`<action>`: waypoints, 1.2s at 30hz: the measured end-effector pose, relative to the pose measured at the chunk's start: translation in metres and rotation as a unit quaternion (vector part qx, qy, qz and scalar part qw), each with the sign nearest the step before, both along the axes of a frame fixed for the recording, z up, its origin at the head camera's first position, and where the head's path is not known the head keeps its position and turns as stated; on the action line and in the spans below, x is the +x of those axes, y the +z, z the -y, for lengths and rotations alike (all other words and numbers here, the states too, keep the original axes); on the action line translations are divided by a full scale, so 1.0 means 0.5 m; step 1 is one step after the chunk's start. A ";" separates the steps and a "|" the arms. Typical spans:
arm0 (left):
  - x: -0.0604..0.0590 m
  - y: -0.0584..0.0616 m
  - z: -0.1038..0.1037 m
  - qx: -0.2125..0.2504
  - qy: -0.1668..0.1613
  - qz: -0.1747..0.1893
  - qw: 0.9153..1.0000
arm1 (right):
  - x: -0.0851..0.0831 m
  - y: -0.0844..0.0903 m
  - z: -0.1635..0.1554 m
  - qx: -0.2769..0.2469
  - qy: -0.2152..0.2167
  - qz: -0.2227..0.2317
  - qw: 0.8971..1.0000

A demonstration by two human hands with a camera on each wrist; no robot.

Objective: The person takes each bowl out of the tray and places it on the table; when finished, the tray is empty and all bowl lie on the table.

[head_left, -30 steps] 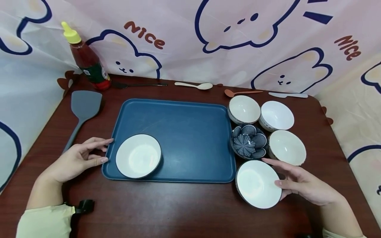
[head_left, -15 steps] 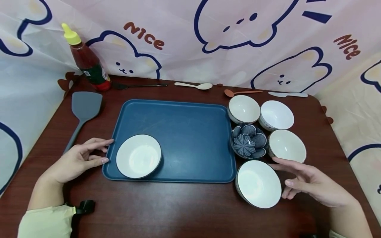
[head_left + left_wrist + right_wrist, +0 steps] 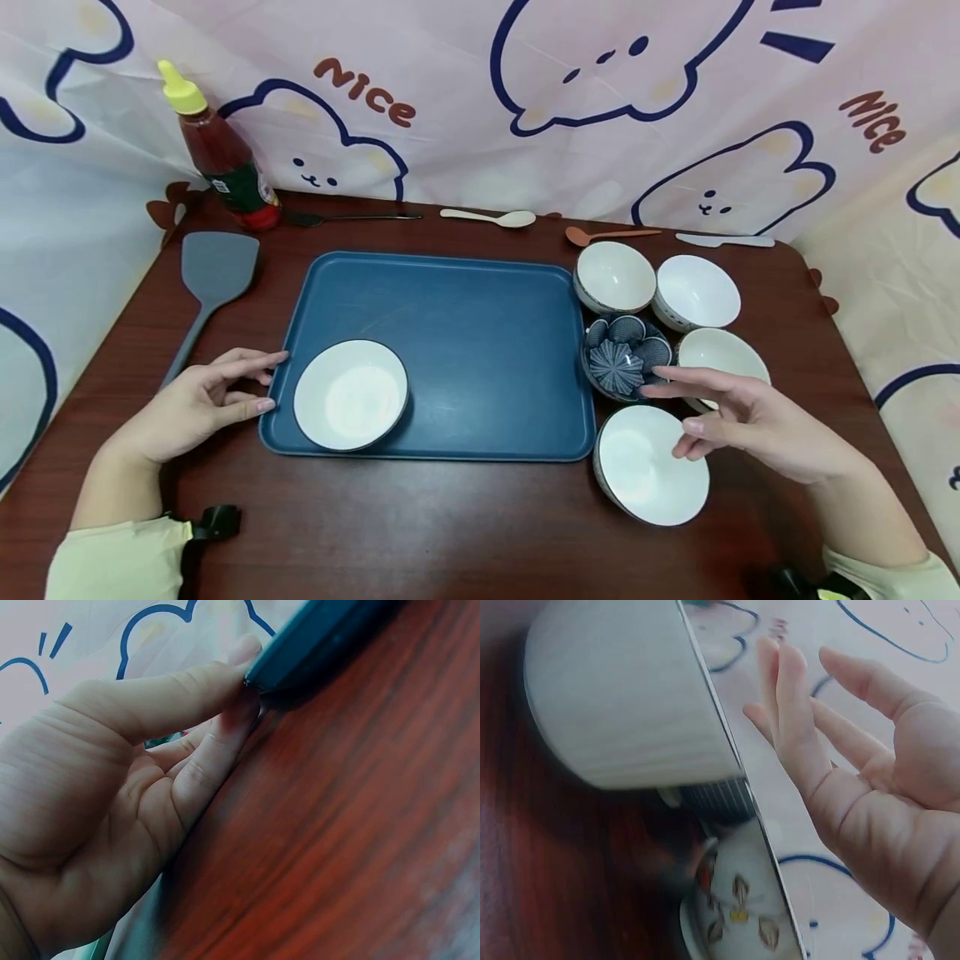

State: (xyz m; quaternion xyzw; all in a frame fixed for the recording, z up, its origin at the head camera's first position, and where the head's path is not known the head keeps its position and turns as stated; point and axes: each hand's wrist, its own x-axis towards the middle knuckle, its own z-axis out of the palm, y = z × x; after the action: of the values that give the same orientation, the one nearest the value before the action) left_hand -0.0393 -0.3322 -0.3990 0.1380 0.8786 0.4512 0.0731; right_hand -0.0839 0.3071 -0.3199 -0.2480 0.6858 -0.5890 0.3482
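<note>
Right hand [image 3: 757, 421]: fingers spread, holding nothing, above the round white ceramic bowl [image 3: 651, 465] on the dark wooden table [image 3: 465, 533].
Left hand [image 3: 197, 404]: fingertips touched the blue plastic tray [image 3: 480, 333].
Handling: likely glazed, slick, breakable — best pinched at the rim.

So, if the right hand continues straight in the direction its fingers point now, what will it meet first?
The right hand points left and slightly away, above the table. First in that line is probably the blue patterned bowl, which its fingertips already overlap in the head view. Its height is unclear, so it might pass above the bowl.
</note>
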 end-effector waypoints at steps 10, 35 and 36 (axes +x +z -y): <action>-0.002 -0.003 -0.006 0.004 -0.009 -0.002 1.000 | -0.015 0.023 0.096 -0.004 0.024 0.013 1.000; -0.002 0.001 -0.001 -0.013 -0.007 -0.010 1.000 | -0.085 0.023 0.368 0.063 0.037 0.075 0.995; -0.002 0.001 -0.001 -0.012 -0.008 -0.008 1.000 | -0.087 0.022 0.375 0.062 0.038 0.077 0.994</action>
State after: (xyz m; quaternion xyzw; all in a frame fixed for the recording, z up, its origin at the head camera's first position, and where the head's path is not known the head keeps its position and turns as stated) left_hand -0.0401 -0.3315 -0.3987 0.1474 0.8835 0.4390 0.0713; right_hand -0.1274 0.1194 -0.3089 -0.2054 0.6822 -0.5489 0.4372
